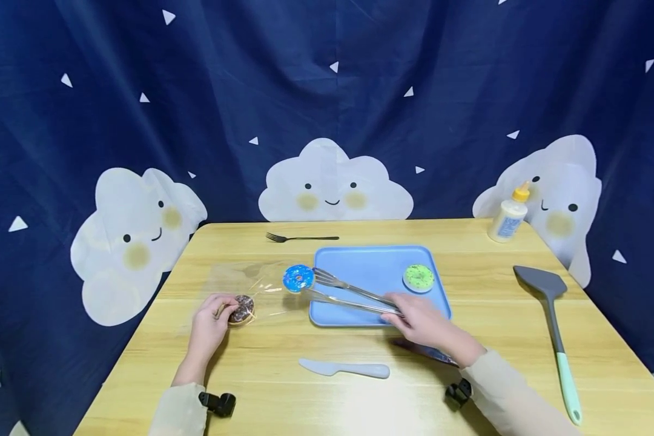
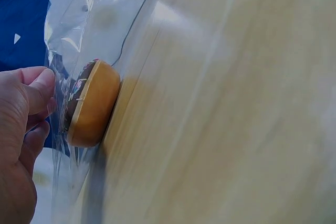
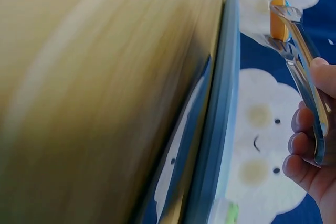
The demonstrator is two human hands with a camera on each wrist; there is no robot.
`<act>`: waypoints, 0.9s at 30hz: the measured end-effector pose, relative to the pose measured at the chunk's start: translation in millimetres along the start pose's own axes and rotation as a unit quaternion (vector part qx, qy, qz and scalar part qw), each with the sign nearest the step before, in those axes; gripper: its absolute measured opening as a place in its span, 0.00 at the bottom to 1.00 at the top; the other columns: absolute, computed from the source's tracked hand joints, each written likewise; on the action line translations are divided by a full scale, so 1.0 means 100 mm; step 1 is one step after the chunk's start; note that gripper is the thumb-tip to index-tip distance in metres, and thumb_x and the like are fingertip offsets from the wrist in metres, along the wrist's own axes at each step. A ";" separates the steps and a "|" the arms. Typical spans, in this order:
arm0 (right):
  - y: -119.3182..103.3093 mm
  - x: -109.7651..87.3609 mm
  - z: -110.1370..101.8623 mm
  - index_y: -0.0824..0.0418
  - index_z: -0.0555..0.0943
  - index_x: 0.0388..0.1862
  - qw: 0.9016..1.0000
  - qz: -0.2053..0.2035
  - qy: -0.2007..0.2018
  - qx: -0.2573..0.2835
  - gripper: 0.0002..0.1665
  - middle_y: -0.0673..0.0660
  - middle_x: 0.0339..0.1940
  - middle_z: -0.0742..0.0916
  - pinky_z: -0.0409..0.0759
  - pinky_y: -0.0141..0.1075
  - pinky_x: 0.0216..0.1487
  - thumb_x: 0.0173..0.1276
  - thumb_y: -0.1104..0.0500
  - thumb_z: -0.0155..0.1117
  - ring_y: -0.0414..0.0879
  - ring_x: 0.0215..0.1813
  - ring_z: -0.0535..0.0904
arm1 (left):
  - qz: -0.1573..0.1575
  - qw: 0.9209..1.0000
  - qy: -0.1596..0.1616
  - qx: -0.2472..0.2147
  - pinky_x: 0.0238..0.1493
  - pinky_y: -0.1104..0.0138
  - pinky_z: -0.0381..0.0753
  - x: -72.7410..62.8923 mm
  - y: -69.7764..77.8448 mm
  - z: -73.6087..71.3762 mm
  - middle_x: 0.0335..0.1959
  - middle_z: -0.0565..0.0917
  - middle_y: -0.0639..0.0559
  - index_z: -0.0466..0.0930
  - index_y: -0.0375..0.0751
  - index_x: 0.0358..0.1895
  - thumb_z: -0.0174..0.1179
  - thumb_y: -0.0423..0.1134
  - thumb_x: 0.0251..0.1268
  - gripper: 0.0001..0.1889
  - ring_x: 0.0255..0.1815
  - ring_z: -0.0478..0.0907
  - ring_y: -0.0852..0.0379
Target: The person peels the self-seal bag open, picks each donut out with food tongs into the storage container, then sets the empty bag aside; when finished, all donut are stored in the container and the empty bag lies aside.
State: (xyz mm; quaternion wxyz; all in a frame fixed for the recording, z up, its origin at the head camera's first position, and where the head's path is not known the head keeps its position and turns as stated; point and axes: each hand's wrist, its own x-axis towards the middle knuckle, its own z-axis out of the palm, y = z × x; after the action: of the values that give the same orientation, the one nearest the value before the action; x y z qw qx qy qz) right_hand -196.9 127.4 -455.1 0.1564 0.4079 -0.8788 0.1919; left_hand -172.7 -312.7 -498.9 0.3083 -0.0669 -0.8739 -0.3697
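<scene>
My left hand (image 1: 211, 318) pinches the edge of a clear plastic bag (image 2: 60, 80). Inside it lies a toy donut with chocolate icing (image 2: 94, 108), its tan side facing the left wrist camera. My right hand (image 1: 421, 321) holds metal tongs (image 1: 360, 298) with the fingers wrapped round their arms. Between the tong tips is a blue-iced toy donut (image 1: 298, 278), held above the table just left of the blue tray (image 1: 354, 257). A green-iced donut (image 1: 418, 278) sits on the tray's right part. In the right wrist view the tongs (image 3: 304, 72) appear side on.
A pale knife (image 1: 343, 368) lies in front of the tray, and a black fork (image 1: 302, 238) behind it. A dark shiny flat thing (image 1: 433, 353) is under my right forearm. To the right are a spatula (image 1: 553, 321) and a yellow-capped bottle (image 1: 508, 219). A curtain (image 1: 327, 109) hangs behind.
</scene>
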 end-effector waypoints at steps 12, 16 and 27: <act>0.30 -0.69 -0.37 0.68 0.75 0.48 0.994 0.076 0.060 -0.056 0.24 0.57 0.33 0.85 0.79 0.40 0.26 0.59 0.54 0.67 0.43 0.26 0.77 | 0.008 1.000 -0.005 0.002 0.51 0.85 0.67 0.01 0.00 0.02 0.37 0.82 0.48 0.82 0.37 0.29 0.65 0.23 0.50 0.06 0.42 0.78 0.49; 0.38 -0.86 -0.43 0.68 0.75 0.48 0.991 0.103 0.056 -0.066 0.23 0.57 0.31 0.84 0.76 0.37 0.21 0.58 0.56 0.68 0.41 0.23 0.75 | 0.007 1.000 -0.002 -0.002 0.51 0.84 0.67 0.00 0.00 0.02 0.37 0.82 0.47 0.82 0.36 0.29 0.65 0.23 0.50 0.06 0.42 0.78 0.50; 0.45 -0.95 -0.45 0.65 0.75 0.49 0.985 0.151 -0.002 -0.085 0.22 0.56 0.31 0.84 0.76 0.40 0.21 0.61 0.54 0.66 0.46 0.26 0.78 | 0.010 1.000 0.000 -0.001 0.50 0.84 0.67 0.00 0.00 0.02 0.36 0.82 0.48 0.82 0.37 0.29 0.65 0.23 0.50 0.06 0.41 0.78 0.50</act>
State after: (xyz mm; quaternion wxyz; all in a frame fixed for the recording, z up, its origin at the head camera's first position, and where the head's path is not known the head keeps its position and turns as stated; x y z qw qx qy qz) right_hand -167.7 237.1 -465.9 0.1580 0.2558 -0.9439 0.1368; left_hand -173.3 -310.9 -500.2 0.3120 -0.0762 -0.8730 -0.3670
